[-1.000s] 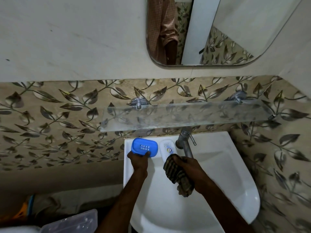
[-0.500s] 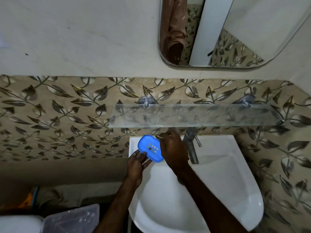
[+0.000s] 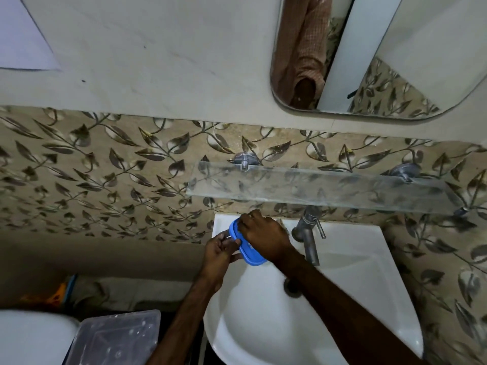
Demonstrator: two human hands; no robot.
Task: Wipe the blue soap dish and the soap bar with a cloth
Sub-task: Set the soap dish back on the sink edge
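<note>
Leaf-patterned tiles [image 3: 105, 175] are seen behind a white basin [image 3: 355, 259], with a glass shelf [image 3: 316, 188] fixed above the tap [image 3: 307, 233]. The blue soap dish [image 3: 253, 256] is held tilted over the basin's back left corner. Its left edge is pinched by the left hand [image 3: 221, 252], whose grip is clamped on it. The right hand [image 3: 263, 238] is laid over the dish, fingers bent over the far end; whether its grip is clamped cannot be told. A clear plastic box [image 3: 113, 335] is seen at lower left.
</note>
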